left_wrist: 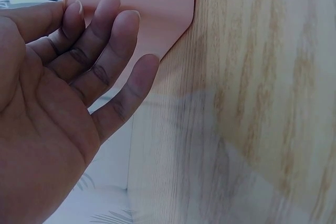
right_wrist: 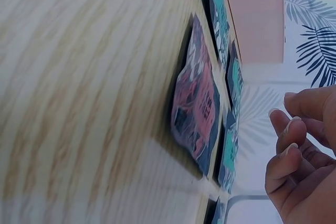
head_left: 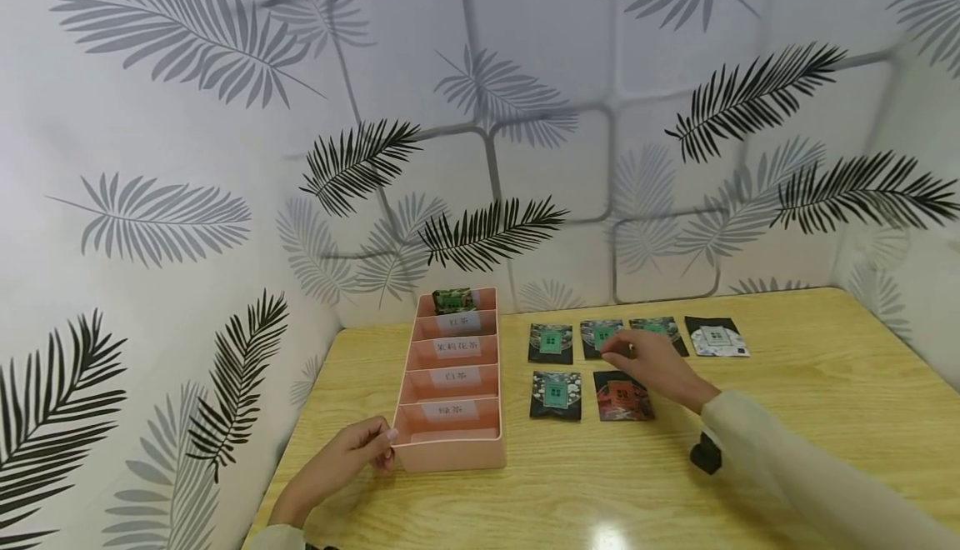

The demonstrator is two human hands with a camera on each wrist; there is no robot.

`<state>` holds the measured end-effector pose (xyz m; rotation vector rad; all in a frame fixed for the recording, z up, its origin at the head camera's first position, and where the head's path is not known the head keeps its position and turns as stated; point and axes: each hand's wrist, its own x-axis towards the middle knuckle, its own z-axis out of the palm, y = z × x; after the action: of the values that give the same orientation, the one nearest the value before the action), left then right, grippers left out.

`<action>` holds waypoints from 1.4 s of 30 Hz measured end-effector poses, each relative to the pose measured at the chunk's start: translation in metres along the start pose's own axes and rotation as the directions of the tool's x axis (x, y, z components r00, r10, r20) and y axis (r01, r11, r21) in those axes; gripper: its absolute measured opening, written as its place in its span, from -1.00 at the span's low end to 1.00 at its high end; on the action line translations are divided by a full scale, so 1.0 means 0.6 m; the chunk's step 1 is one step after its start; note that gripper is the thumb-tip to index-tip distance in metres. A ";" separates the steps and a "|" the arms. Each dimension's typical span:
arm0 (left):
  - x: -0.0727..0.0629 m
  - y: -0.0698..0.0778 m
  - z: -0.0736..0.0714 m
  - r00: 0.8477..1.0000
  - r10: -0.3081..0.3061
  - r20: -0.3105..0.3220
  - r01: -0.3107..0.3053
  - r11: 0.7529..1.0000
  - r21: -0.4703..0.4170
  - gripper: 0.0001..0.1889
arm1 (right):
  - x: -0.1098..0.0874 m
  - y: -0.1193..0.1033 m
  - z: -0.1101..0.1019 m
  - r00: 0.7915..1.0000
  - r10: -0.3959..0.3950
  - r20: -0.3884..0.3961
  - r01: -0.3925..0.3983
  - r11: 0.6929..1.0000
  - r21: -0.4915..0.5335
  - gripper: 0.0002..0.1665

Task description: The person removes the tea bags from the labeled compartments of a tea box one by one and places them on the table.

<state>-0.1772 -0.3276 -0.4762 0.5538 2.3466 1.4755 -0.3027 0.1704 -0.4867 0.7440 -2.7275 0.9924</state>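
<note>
My left hand (head_left: 358, 450) is at the near left corner of a pink divided box (head_left: 450, 457), thumb on its rim and the other fingers curled beside the outer wall (left_wrist: 157, 3). A dark-green tea sachet (head_left: 454, 301) lies in the box's farthest compartment. Over the sachets on the table hovers my right hand (head_left: 656, 362), fingers loosely bent with nothing between them. Below it lies a red and black tea sachet (right_wrist: 197, 100). Its fingertips overlap a dark sachet with a green label (head_left: 597, 335) in the head view.
Other sachets lie right of the box: green-labelled ones (head_left: 551, 343), (head_left: 556, 395), (head_left: 660, 329) and a black-and-white one (head_left: 717, 337). Paper labels (head_left: 450, 411) with Chinese characters mark the box's dividers. A leaf-patterned wall (head_left: 555, 258) stands behind the wooden table (head_left: 600, 483).
</note>
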 end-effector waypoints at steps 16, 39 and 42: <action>0.001 -0.004 0.000 1.000 0.002 -0.001 -0.002 1.000 -0.004 -0.63 | 0.021 -0.021 0.014 0.999 -0.048 -0.016 0.049 0.998 0.042 -0.88; 0.002 -0.005 -0.001 1.000 -0.020 0.001 0.020 1.000 -0.020 -0.62 | 0.074 -0.074 0.045 0.997 -0.075 -0.001 0.074 0.988 0.134 -0.87; 0.001 -0.005 -0.001 1.000 -0.019 0.000 0.019 1.000 -0.014 -0.62 | 0.084 -0.085 0.052 0.998 -0.063 0.001 0.063 0.988 0.142 -0.86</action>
<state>-0.1787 -0.3291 -0.4784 0.5268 2.3340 1.4822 -0.3198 0.0966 -0.4672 0.8512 -2.6414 1.1815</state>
